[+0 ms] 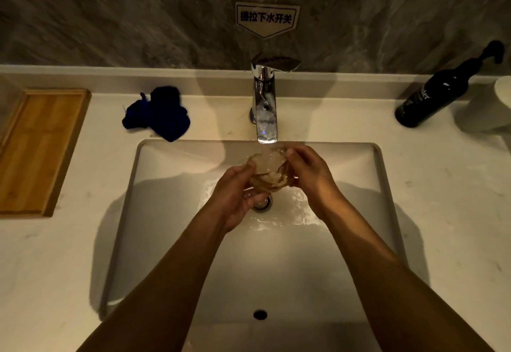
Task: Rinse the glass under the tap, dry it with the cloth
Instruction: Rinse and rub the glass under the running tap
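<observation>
A clear glass (pixel 267 169) is held over the white sink basin (pixel 166 213), right under the chrome tap (pixel 265 102). Water runs from the spout into the glass and splashes around the drain. My left hand (pixel 235 196) grips the glass from the lower left. My right hand (pixel 309 174) holds its right side, fingers over the rim. A crumpled dark blue cloth (pixel 159 113) lies on the counter, left of the tap and behind the basin.
A wooden tray (pixel 38 149) sits on the counter at far left. A dark pump bottle (pixel 439 88) leans at back right, beside a white object (pixel 502 94) at the frame edge. A label sign (pixel 266 18) is stuck on the stone wall above the tap.
</observation>
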